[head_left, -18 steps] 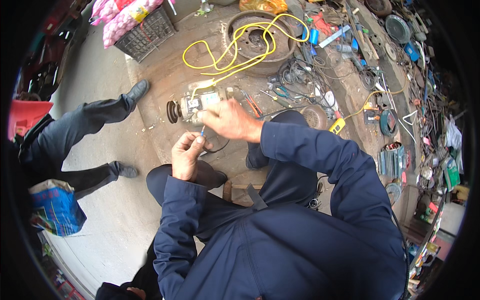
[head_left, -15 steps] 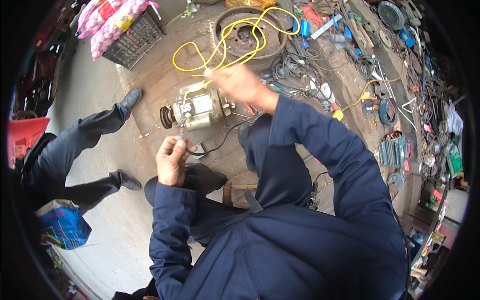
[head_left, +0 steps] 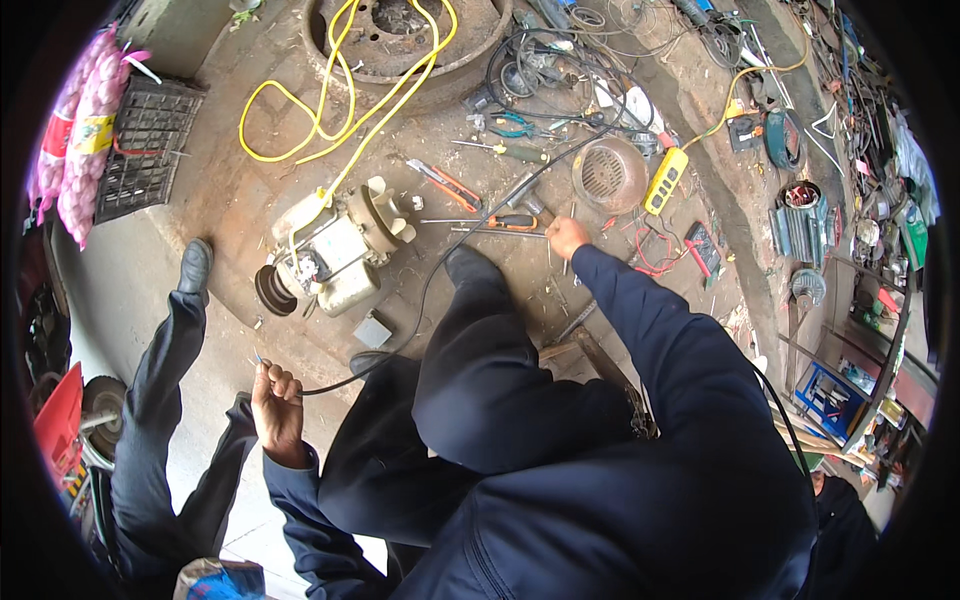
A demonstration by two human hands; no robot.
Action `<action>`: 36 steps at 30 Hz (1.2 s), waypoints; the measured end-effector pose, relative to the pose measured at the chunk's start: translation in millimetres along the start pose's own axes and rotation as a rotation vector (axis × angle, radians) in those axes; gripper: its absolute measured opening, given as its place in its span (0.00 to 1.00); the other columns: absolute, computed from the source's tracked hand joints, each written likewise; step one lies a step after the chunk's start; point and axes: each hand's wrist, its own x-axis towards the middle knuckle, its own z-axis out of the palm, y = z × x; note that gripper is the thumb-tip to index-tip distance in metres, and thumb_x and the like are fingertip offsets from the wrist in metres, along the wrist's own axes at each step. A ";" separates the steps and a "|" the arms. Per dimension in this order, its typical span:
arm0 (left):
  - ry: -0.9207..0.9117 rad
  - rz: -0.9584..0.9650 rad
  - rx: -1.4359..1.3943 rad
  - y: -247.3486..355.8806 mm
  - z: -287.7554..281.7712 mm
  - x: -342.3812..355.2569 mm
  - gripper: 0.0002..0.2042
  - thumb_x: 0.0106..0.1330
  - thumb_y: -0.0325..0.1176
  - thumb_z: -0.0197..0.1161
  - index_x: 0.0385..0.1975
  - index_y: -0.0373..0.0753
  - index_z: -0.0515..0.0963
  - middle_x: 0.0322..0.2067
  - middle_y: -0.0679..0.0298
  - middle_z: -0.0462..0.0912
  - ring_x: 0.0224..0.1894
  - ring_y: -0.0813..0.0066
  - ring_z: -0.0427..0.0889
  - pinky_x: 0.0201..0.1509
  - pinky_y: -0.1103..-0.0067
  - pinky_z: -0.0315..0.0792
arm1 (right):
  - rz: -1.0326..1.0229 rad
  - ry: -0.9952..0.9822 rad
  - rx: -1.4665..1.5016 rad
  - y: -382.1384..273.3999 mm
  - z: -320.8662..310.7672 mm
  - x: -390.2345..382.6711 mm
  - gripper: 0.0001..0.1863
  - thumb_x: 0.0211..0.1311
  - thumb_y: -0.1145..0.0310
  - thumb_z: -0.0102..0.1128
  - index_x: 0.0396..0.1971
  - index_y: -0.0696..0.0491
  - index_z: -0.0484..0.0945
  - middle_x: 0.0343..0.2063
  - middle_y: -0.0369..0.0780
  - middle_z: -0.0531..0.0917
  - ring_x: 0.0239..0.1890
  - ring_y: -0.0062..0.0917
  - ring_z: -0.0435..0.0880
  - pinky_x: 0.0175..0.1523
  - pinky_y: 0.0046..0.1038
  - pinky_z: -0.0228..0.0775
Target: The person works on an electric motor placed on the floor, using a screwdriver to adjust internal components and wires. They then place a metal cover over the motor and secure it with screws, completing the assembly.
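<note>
My left hand (head_left: 277, 405) pinches the end of a black cable (head_left: 335, 388); a thin wire tip sticks up from the fingers. The cable runs right, past my foot, toward the tools. Closed fingers of my right hand (head_left: 568, 238) are low among the tools, by the handle of a hammer (head_left: 537, 204); whether they grip it I cannot make out. Ahead lies an electric motor (head_left: 340, 250) with a black pulley (head_left: 273, 290) on its left end and a bare fan (head_left: 388, 217) on the other. A yellow cable (head_left: 345, 170) leads from its open terminal area.
Around my right hand lie screwdrivers (head_left: 510, 221), a utility knife (head_left: 447, 187), pliers (head_left: 512, 127), a round fan cover (head_left: 608, 175), a yellow power strip (head_left: 665, 182) and a multimeter (head_left: 703, 250). A wheel rim (head_left: 470, 80) lies beyond the motor. Another person's legs (head_left: 150, 400) stand at left beside a black crate (head_left: 150, 140).
My right hand has left the yellow cable and moved right, down to the tools. My left hand still pinches the black cable. The view has shifted.
</note>
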 end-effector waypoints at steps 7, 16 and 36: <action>-0.125 0.139 -0.211 -36.7 -1.1 21.5 0.10 0.84 0.32 0.57 0.56 0.32 0.76 0.40 0.63 0.74 0.35 0.77 0.70 0.40 0.78 0.68 | -0.045 0.170 0.029 -25.6 -18.9 -0.6 0.11 0.72 0.59 0.58 0.44 0.49 0.80 0.39 0.54 0.89 0.45 0.58 0.87 0.50 0.55 0.78; -0.053 0.234 -0.023 -64.7 21.8 35.0 0.06 0.80 0.27 0.61 0.51 0.33 0.77 0.38 0.65 0.75 0.30 0.81 0.68 0.35 0.81 0.66 | -0.239 0.460 0.072 -97.2 -77.2 103.8 0.09 0.69 0.66 0.62 0.44 0.53 0.81 0.43 0.49 0.87 0.46 0.51 0.87 0.52 0.49 0.78; 0.093 0.295 0.222 -82.3 25.2 43.3 0.09 0.82 0.31 0.61 0.50 0.31 0.80 0.22 0.74 0.64 0.20 0.87 0.56 0.24 0.82 0.51 | -0.648 0.130 -0.156 -73.4 -14.8 -17.9 0.14 0.62 0.71 0.69 0.46 0.54 0.77 0.44 0.48 0.79 0.49 0.46 0.81 0.52 0.47 0.74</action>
